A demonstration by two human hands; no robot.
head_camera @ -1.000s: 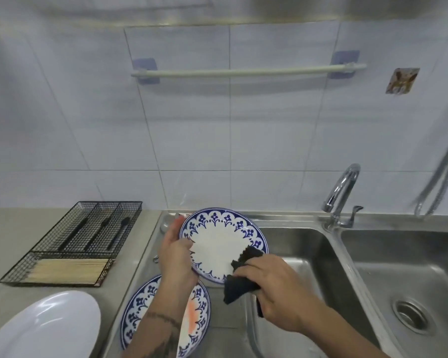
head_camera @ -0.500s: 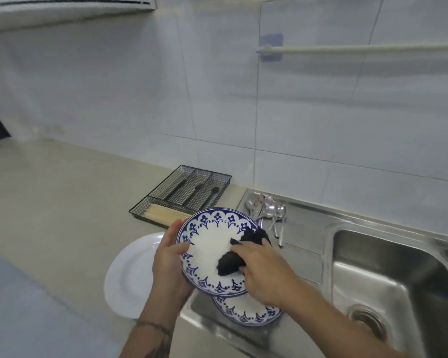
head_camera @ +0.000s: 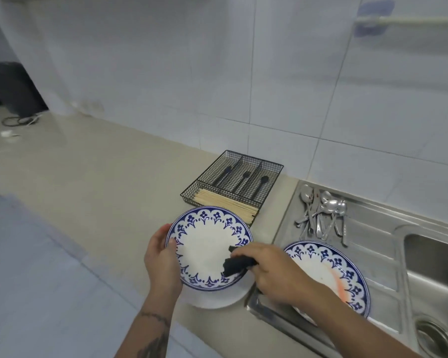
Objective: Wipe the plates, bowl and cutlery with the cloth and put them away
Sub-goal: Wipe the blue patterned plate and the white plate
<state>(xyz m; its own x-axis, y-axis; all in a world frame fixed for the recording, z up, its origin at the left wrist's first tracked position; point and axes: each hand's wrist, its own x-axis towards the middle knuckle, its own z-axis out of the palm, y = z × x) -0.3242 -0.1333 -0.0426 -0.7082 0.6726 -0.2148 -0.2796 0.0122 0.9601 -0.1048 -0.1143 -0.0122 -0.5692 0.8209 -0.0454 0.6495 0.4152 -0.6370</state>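
A blue-rimmed plate (head_camera: 207, 248) is gripped at its left edge by the left hand (head_camera: 161, 259) above a white plate (head_camera: 217, 297) on the counter (head_camera: 101, 197); a dark cloth (head_camera: 237, 263) is clutched against it by the right hand (head_camera: 277, 275).

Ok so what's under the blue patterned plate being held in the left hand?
A plain white plate on the beige counter lies below the blue patterned plate; only its near rim shows, the rest is covered.
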